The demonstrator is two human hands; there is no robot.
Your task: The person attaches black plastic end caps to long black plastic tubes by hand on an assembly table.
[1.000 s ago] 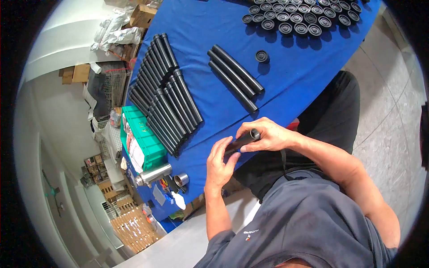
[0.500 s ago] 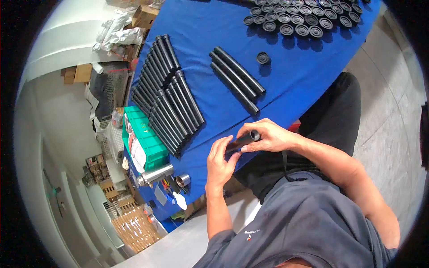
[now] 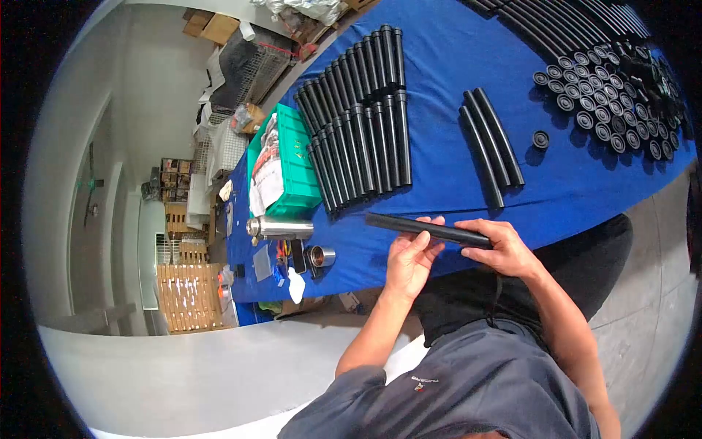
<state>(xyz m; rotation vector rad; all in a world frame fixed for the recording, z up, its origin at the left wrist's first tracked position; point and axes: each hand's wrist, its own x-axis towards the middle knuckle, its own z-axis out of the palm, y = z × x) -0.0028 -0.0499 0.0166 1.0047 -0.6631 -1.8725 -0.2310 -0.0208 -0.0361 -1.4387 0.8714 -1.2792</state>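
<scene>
A black tube (image 3: 446,232) lies across both of my hands in front of my body, its free end pointing left. My left hand (image 3: 413,260) has its thumb and fingers around the tube's middle. At the tube's right end, my right hand (image 3: 501,245) is wrapped round it. Beyond my hands, three loose black tubes (image 3: 491,143) lie side by side on the blue cloth (image 3: 435,80). One round black cap (image 3: 540,139) stands to their right. Rows of capped black tubes (image 3: 365,146) lie to the left.
A green crate (image 3: 300,164) with cloth inside stands at the left. Near it are a steel flask (image 3: 281,228), a metal cup (image 3: 321,256) and small tools. Many round black caps (image 3: 603,95) and more tubes (image 3: 559,25) lie at the right.
The view has turned, so the table's items appear further right. The tube, earlier pointing partly toward the camera, now lies sideways across both hands.
</scene>
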